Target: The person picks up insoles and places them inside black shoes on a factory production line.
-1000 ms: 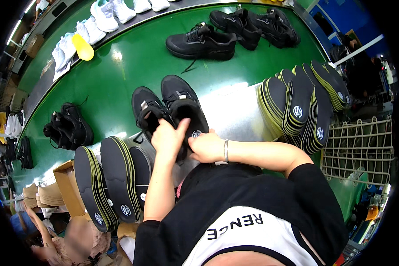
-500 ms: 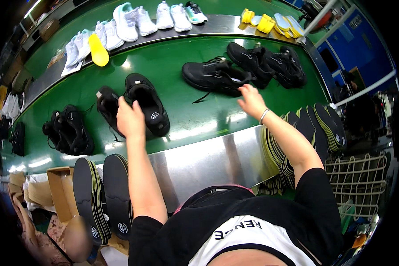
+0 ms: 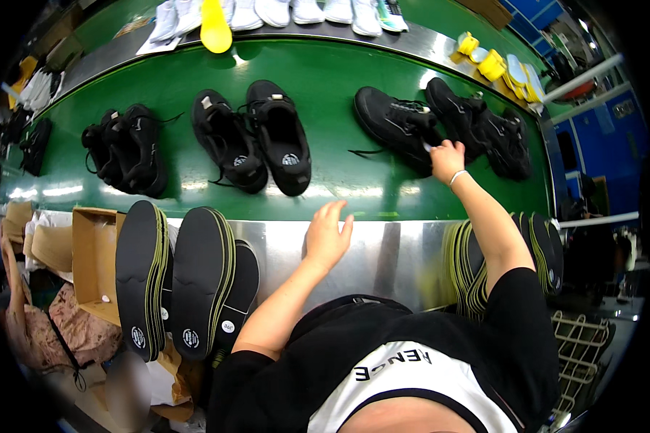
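Observation:
My right hand (image 3: 448,160) is closed on the heel of a black lace-up shoe (image 3: 391,124), which lies on the green belt with its toe pointing to the far left. Over the metal ledge, my left hand (image 3: 328,234) is empty, its fingers apart. Beyond that hand stand two black shoes side by side, a left one (image 3: 220,130) and a right one (image 3: 280,130); printed insoles show inside both. Just right of the gripped shoe are further black shoes (image 3: 509,148).
Black insole stacks with yellow-green edges lie at the near left (image 3: 198,278) and near right (image 3: 469,270). Another black pair (image 3: 137,151) sits farther left. White sneakers (image 3: 307,11) and a yellow insole (image 3: 215,29) line the far shelf. A person (image 3: 79,325) is at lower left beside a cardboard box (image 3: 94,263).
My left hand has left the black pair and come right and nearer to me. My right hand has closed on the shoe's heel. The whole view has shifted.

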Tool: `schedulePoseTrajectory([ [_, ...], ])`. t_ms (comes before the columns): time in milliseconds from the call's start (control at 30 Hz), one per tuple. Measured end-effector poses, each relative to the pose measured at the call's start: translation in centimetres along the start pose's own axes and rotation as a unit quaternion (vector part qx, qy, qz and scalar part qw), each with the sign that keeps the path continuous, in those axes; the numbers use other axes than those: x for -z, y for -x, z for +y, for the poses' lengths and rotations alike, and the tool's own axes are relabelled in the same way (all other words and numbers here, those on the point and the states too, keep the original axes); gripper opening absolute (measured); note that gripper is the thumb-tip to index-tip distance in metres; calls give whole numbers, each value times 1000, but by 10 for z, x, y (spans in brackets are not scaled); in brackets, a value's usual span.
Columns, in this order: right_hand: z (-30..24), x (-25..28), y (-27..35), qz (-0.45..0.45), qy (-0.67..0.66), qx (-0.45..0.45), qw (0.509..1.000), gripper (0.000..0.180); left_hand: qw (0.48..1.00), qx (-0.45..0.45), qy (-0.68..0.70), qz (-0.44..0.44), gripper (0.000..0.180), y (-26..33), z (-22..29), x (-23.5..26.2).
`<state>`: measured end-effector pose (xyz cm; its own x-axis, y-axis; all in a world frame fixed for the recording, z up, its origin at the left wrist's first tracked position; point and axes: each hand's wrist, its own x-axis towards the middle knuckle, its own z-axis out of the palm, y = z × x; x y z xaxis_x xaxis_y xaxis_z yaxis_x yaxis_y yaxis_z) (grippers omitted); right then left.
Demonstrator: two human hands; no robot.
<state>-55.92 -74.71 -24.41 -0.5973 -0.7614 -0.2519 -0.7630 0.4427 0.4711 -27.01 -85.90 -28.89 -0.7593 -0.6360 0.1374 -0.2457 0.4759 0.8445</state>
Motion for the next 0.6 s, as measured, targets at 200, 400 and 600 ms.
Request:
schedulePoseTrajectory([
  [200,-62,40,95,-60,-228,98,967,29,986,46,150,-48,31,-15,26,1],
  [400,-109,78,197,-23,-297,110,948,31,989,-116,56,-67,70,15,58,-16],
  [600,-126,49,237,125,-397,120,901,23,965,-257,-14,-48,60,32,60,-30],
])
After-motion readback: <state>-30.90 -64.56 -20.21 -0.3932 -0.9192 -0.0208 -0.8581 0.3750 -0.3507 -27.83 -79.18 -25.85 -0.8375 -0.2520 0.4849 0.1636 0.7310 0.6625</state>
